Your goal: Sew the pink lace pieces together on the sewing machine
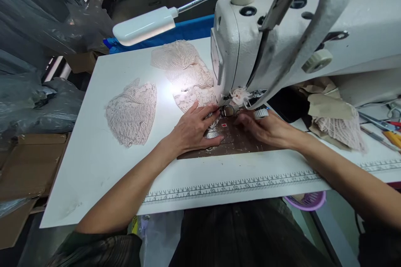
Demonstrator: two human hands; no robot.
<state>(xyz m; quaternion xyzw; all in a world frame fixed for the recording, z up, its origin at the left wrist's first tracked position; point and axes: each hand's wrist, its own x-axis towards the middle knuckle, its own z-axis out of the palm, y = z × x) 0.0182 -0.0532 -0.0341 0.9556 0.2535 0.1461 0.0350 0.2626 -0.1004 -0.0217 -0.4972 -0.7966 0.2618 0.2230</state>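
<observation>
My left hand (199,128) lies flat with fingers apart, its fingertips on the edge of a pale pink lace piece (197,96) left of the presser foot. Under that palm is the sewing machine's brown bed plate (233,139). Just right of the needle area, my right hand (266,127) is closed, thumb against curled fingers; what they pinch, if anything, is hidden. The white sewing machine (232,46) stands over both hands, with a small bunch of pale fabric (239,96) at its needle end. Another lace piece (133,112) rests farther left on the white table (90,167).
A white lamp (144,26) on a bendable metal neck lights the lace. A printed ruler strip (219,188) runs along the front edge. At right lie more lace (340,129), brown paper pieces (330,106) and scissors (374,122). Cardboard boxes (33,167) stand left of the table.
</observation>
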